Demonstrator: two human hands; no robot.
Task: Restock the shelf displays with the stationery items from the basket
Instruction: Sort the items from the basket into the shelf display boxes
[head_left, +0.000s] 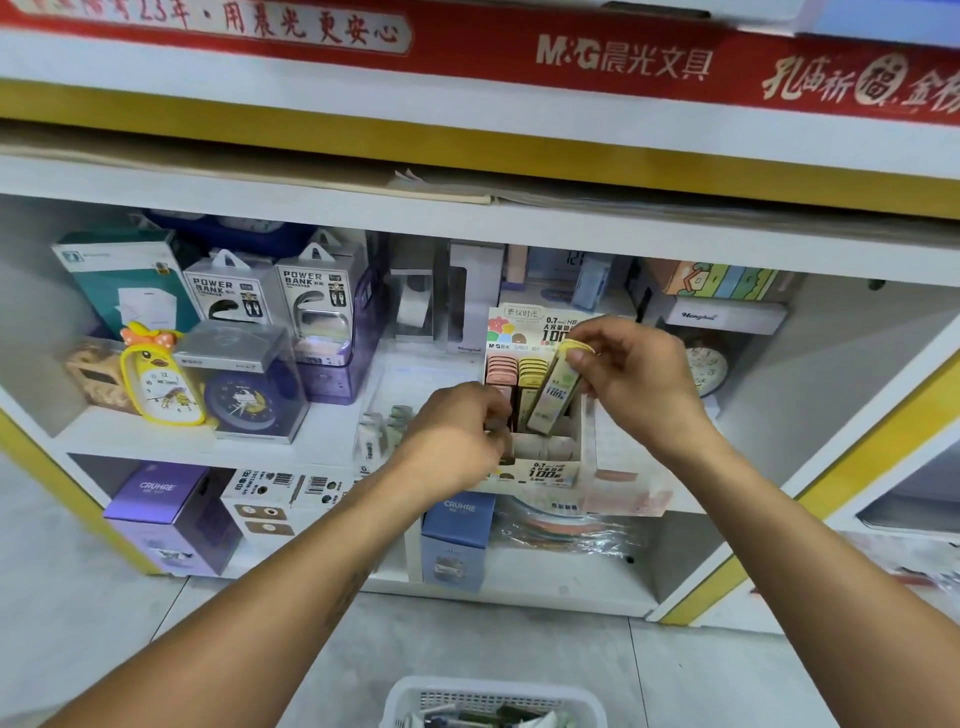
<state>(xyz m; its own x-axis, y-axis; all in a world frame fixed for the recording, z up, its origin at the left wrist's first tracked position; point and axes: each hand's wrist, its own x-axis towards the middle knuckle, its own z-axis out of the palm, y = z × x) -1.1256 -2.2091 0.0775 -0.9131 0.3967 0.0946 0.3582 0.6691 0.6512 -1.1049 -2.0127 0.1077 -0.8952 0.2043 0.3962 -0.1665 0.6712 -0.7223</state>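
Fingers (576, 358) of my right hand (641, 382) pinch one yellow-capped lead case (553, 395) by its top, tilted over the display box (540, 470) on the shelf (332, 441). My left hand (457, 436), at the case's 8 o'clock, curls its fingers into the box's front; what they hold I cannot tell. One white basket (493, 699) sits on the floor at 6 o'clock.

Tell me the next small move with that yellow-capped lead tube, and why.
Probably lower the lead tube into the display box: the right hand pinches its cap, tilted over an open slot beside the yellow row, while the left hand holds the box front.
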